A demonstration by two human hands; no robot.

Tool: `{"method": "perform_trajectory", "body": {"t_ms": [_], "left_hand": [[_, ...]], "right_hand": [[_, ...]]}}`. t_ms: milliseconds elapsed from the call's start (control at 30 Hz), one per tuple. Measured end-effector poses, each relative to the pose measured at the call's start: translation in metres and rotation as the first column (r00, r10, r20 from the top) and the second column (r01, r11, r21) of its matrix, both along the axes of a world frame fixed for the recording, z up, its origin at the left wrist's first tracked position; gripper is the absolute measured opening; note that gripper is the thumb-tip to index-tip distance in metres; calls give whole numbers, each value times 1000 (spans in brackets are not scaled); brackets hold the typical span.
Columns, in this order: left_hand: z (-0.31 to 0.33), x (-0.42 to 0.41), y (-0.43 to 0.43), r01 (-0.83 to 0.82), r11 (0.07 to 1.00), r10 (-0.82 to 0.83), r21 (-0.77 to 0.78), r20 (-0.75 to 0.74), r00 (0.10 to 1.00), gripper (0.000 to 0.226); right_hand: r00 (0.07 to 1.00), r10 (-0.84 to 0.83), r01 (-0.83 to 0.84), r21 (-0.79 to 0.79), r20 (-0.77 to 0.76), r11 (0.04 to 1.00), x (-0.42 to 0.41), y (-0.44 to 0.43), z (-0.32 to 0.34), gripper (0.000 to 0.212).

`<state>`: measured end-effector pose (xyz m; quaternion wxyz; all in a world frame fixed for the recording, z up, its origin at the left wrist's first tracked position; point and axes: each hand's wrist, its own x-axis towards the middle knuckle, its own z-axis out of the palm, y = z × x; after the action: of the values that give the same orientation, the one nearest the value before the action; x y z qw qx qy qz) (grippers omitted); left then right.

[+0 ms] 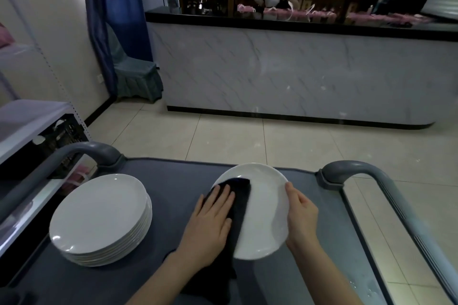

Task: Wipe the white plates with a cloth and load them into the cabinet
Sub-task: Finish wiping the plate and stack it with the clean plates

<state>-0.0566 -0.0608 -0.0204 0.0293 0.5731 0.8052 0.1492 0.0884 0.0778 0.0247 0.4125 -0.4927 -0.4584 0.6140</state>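
Note:
A single white plate (266,205) is held tilted over the grey cart top (161,181). My right hand (301,215) grips its right rim, thumb on the face. My left hand (210,223) lies flat with straight fingers on a dark cloth (240,203) and presses it against the plate's left half; the cloth's tail hangs down below the plate. To the left, a stack of several white plates (101,218) rests on the cart.
The cart has grey handle bars at the left (81,153) and right (371,173). A low open cabinet (37,146) stands to the left. Across the tiled floor runs a marble-fronted counter (297,77), with a person behind it.

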Motion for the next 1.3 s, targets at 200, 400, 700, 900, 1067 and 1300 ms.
{"method": "perform_trajectory", "body": {"t_ms": [200,400,700,900,1067,1300], "left_hand": [[10,67,-7,189,982,-189,-6,15,982,60],[19,43,46,86,995,-86,48,-13,996,63],[2,2,18,-139,990,139,34,-7,990,62],[-11,51,-4,-4,994,-9,107,126,992,61],[7,55,24,-22,980,7,198,79,997,62],[29,-3,39,-200,942,186,268,78,979,64]], "right_hand": [[998,-41,41,-14,-40,999,-6,-4,-3,39],[998,9,-9,-2,-68,1000,-12,-20,-9,37],[996,-57,62,75,-66,995,3,4,16,42],[999,-4,10,125,-44,992,-4,-7,11,51],[995,85,-76,145,-52,986,-20,-30,2,35],[962,257,-273,278,94,921,-12,-44,7,35]]}}
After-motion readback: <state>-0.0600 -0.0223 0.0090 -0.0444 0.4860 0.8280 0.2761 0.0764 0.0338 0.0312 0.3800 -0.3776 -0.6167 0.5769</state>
